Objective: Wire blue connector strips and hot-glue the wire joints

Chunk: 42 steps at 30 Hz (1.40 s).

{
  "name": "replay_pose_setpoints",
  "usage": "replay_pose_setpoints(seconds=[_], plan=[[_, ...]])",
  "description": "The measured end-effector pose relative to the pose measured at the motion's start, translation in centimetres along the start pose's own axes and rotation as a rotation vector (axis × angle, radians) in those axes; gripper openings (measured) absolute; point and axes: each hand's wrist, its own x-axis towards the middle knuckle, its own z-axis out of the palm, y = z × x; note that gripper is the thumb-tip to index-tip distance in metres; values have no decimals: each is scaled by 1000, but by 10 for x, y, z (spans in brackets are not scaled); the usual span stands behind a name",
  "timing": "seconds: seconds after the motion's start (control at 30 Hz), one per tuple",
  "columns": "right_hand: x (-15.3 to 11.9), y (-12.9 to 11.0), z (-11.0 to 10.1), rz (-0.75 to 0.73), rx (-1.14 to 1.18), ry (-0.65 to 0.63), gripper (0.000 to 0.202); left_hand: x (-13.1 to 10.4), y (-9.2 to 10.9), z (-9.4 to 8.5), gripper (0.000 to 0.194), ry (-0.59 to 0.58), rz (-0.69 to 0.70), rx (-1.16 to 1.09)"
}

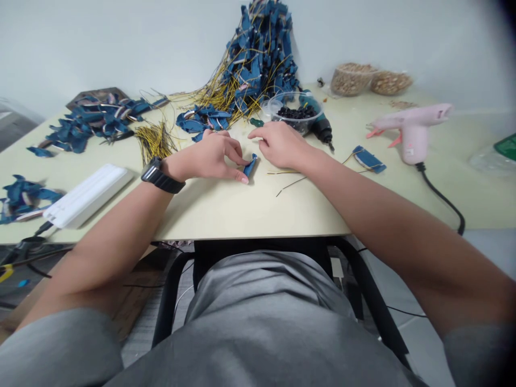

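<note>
My left hand [213, 156], with a dark watch on its wrist, pinches a small blue piece [250, 165] between thumb and finger, just above or on the tabletop. To its right, my right hand [280, 144] has its index finger stretched out and its thumb apart, with no object visible in it. It lies in front of a clear round tub [318, 112] of small black parts [296, 113]. A small dark green object [256, 122] lies beyond its fingertips. Thin wires [291, 184] lie beneath the right wrist. Another blue piece [368, 159] with yellow wires attached rests farther right.
A tall heap of blue pieces with wires [260, 59] leans on the wall. More blue pieces [86, 121] and a yellow wire bundle [155, 142] lie left, behind a white box [88, 194]. A power driver [322, 129] and pink glue gun [415, 129] sit right.
</note>
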Motion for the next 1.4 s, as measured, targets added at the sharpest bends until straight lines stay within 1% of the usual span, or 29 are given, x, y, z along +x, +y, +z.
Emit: replay_pose_setpoints(seconds=[0.2, 0.33, 0.47, 0.6, 0.67, 0.73, 0.83, 0.93, 1.0, 1.1, 1.2, 1.4], plan=[[-1, -1, -4, -12, 55, 30, 64, 0, 1, 0, 52, -4, -11, 6], [-2, -3, -9, -13, 90, 65, 66, 0, 2, 0, 56, -1, -6, 2], [1, -11, -30, 5, 75, 95, 62, 0, 1, 1, 65, 12, 1, 2], [12, -19, -54, -84, 77, 188, 58, -1, -2, 2, 69, 28, 5, -7], [18, -20, -57, -107, 86, 220, 60, -1, -4, 3, 68, 36, 0, -8], [20, -19, -50, -91, 93, 208, 63, 0, -4, 3, 69, 34, -5, -7], [19, -11, -27, -63, 117, 134, 65, 0, -4, 3, 76, 16, -7, -14], [15, 0, -6, -24, 106, 68, 62, 0, -4, 3, 82, 20, -4, -14], [14, 5, 1, -8, 95, 51, 61, 0, -4, 3, 80, 29, -8, -5], [13, 8, 4, -5, 100, 38, 60, 0, -5, 3, 74, 28, -12, 5], [11, 4, 2, -2, 84, 19, 60, 0, -4, 2, 70, 19, -12, 2], [8, -3, 0, 16, 34, 5, 61, 0, -3, 2, 71, 12, -9, -12]])
